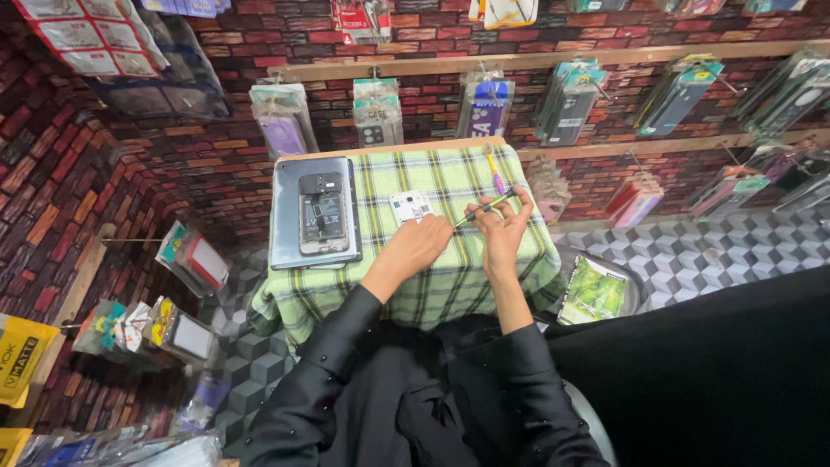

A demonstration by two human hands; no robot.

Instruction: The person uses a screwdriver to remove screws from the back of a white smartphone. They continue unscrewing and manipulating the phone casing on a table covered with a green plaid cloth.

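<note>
One small table (432, 285) stands at the centre of the frame, draped in a green plaid cloth (415, 173). On its left part lies one grey mat (285, 216), and on the mat rests one opened phone (322, 212), back removed, its inner parts showing. Just right of the mat, on the cloth, sits one small white part (410, 206).

The left hand (421, 244) lies fingers curled at the lower edge of the white part, touching it; whether it pinches the part I cannot tell. The right hand (501, 227) is closed around one thin green screwdriver (486, 207), which slants from upper right down toward the left, its tip close beside the white part and the left fingers. One more tool, pink and yellow (495, 173), lies on the cloth above the right hand, untouched.

Both arms wear black sleeves (346, 346) that run down to the lower middle of the frame.

Behind the table, two wooden rails (553, 60) cross the brick-patterned wall, hung with packaged phone cases (566, 104); about ten packets show along the upper part of the frame. More packets hang at lower left. One green packet (593, 290) lies right of the table, on a floor with a grey cube pattern.
</note>
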